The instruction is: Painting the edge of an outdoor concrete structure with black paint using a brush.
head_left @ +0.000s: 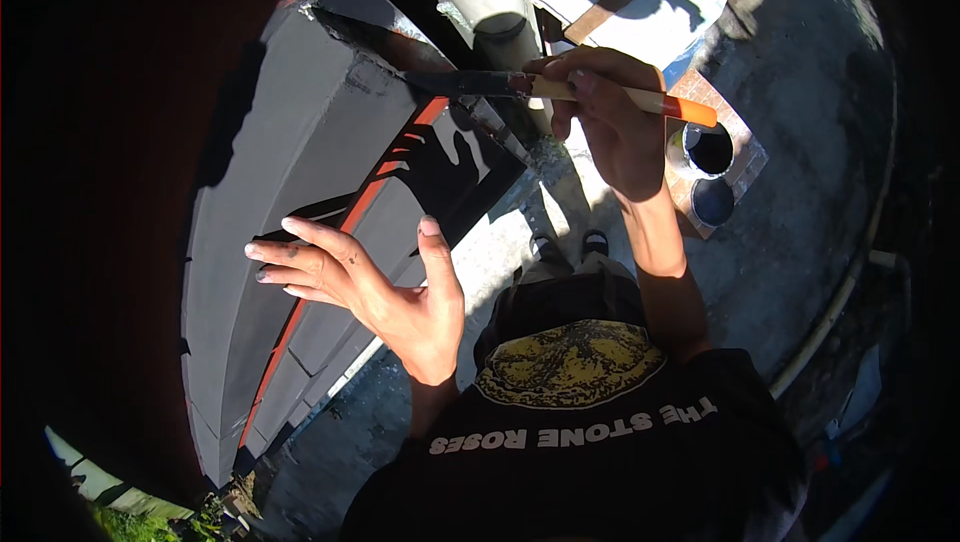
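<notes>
My right hand (612,117) is closed round the wooden handle of a paintbrush (645,102), whose end is orange. The brush's dark bristles reach left to the upper edge of a grey-painted panelled surface (290,132); whether they touch it I cannot tell. A red stripe (272,367) runs lengthwise along that surface. My left hand (375,287) is open over the lower part of the surface, fingers spread and thumb up, with dark paint smudges on the fingers. It holds nothing, and its shadow falls on the panel above it.
To the right, a paint can (706,149) with dark contents stands beside a dark round lid or container (712,202) on a reddish board (745,157). A pale post (490,2) rises beyond the panel. A pipe or hose (825,327) curves along the concrete floor (790,232).
</notes>
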